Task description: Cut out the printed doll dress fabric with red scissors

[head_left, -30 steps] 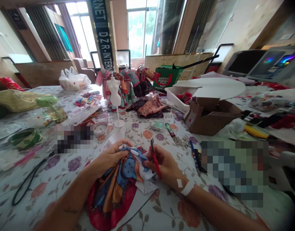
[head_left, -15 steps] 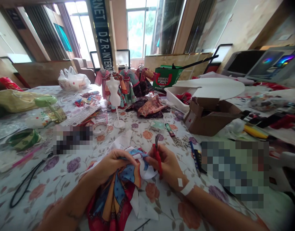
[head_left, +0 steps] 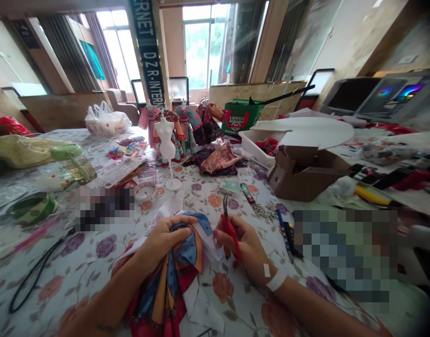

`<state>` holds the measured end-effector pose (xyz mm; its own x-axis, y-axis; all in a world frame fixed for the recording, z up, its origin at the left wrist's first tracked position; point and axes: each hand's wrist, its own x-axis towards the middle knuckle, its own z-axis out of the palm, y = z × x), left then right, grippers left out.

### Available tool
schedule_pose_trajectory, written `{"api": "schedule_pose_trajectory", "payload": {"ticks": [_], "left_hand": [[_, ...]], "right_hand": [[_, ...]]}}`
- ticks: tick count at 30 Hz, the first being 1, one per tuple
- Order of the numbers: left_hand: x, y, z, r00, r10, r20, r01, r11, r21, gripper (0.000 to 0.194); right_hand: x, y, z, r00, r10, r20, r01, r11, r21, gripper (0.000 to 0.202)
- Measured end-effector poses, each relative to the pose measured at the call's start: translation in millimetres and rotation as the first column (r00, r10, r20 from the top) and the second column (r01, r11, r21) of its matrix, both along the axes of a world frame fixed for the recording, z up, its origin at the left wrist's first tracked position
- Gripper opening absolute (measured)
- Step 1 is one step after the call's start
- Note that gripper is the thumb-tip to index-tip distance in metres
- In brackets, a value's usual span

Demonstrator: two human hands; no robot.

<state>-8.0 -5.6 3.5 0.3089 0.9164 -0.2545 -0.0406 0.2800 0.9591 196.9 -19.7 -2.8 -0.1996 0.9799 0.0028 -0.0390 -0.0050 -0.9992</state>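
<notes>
A patterned cloth (head_left: pixel 165 290) in blue, orange and red, with white fabric along it, lies bunched at the front middle of the table. My left hand (head_left: pixel 167 236) is closed on its upper part, thumb on top. Red-handled scissors (head_left: pixel 230 234) sit in my right hand (head_left: pixel 241 243), their dark tips pointing up and away. The fingertips of that hand also touch the edge of the white fabric. White tape is stuck on the right wrist.
A small white dress form (head_left: pixel 166 140) stands behind the hands, with dressed doll forms behind it. An open cardboard box (head_left: pixel 302 175) is at the right, near a white tray (head_left: pixel 258 152). A green bag (head_left: pixel 241 117) stands farther back. A black cord loop (head_left: pixel 35 262) lies left.
My left hand's fingers have shifted on the cloth, and more of the white fabric shows between the hands. The scissors have turned more upright, their tips slightly left.
</notes>
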Motion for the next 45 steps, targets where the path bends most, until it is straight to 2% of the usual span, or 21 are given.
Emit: {"api": "schedule_pose_trajectory", "payload": {"ticks": [3,7,13,16,23,28,32,35,41,45], "left_hand": [[-4,2,1.8,0.999,0.03,-0.027,-0.028,0.998,0.063,0.045],[-9,2,6.6,0.993,0.053,-0.102,-0.037,0.988,0.151,0.041],[-12,0,14.3,0.994,-0.028,-0.109,0.044,0.988,0.146,0.038],[-12,0,15.3,0.995,-0.04,-0.095,0.049,0.994,0.093,0.032],[-8,-1,13.0,1.0,-0.005,-0.002,0.005,0.999,0.035,0.033],[-3,-4,16.6,0.996,0.05,0.074,-0.054,0.997,0.061,0.036],[-3,-3,13.4,0.995,0.104,0.003,-0.103,0.985,0.136,0.045],[-5,-1,8.9,0.994,0.109,0.029,-0.112,0.981,0.157,0.046],[-7,-1,10.7,0.994,0.07,0.085,-0.081,0.987,0.141,0.035],[-7,-2,14.4,0.992,0.046,0.121,-0.062,0.989,0.135,0.033]], "right_hand": [[3,-2,1.0,0.987,0.16,0.015,-0.159,0.985,-0.071,0.035],[7,-2,3.0,0.937,0.341,0.08,-0.33,0.936,-0.125,0.043],[17,4,7.9,0.875,0.474,0.094,-0.452,0.872,-0.187,0.045],[21,8,6.7,0.843,0.53,0.094,-0.508,0.841,-0.188,0.045],[23,13,-11.2,0.816,0.573,0.078,-0.547,0.809,-0.214,0.039],[18,10,-6.1,0.839,0.534,0.108,-0.501,0.834,-0.234,0.04],[14,3,0.6,0.798,0.6,0.057,-0.556,0.769,-0.315,0.039],[14,1,0.8,0.776,0.631,-0.008,-0.595,0.727,-0.342,0.039],[20,10,-2.0,0.806,0.583,0.101,-0.547,0.799,-0.251,0.042],[20,10,2.4,0.812,0.572,0.117,-0.538,0.811,-0.23,0.046]]}}
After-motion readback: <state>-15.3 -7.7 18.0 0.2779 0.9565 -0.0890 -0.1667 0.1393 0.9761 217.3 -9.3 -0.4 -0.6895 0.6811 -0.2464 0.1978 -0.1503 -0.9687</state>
